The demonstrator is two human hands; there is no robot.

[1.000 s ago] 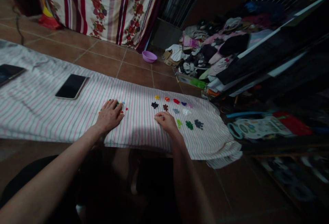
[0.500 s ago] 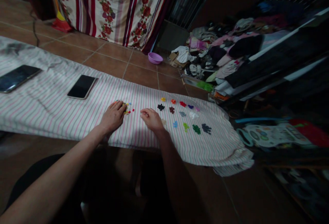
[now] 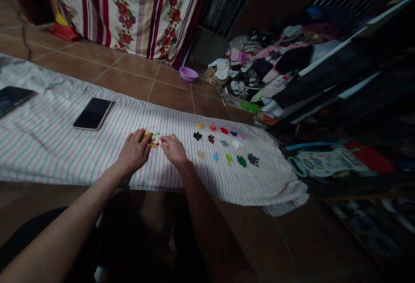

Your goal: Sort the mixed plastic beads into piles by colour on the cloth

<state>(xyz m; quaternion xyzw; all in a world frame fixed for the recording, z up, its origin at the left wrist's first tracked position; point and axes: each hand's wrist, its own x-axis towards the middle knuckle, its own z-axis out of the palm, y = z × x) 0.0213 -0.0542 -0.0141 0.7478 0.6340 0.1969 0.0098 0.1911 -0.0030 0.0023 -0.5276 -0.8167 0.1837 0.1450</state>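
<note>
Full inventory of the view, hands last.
Loose pieces: many, multicoloured, between hands
Sorted piles: fourteen, various colours, right of hands
Smartphone: one, black, cloth's left
Second device: one, dark, left edge
Striped cloth: one, white, pink, grey, beneath
Floral curtain: one, maroon and white, background
Basin: one, purple, floor
Broom: one, red and yellow, left floor
Cardboard box: one, brown, beside clothes
Clothes heap: one, mixed colours, upper right
Grilles: two, grey, top right
Clutter: uncountable, mixed colours, right
Floor: one, brown, tiled
Left hand: one, at pieces' left
Right hand: one, at pieces' right
</note>
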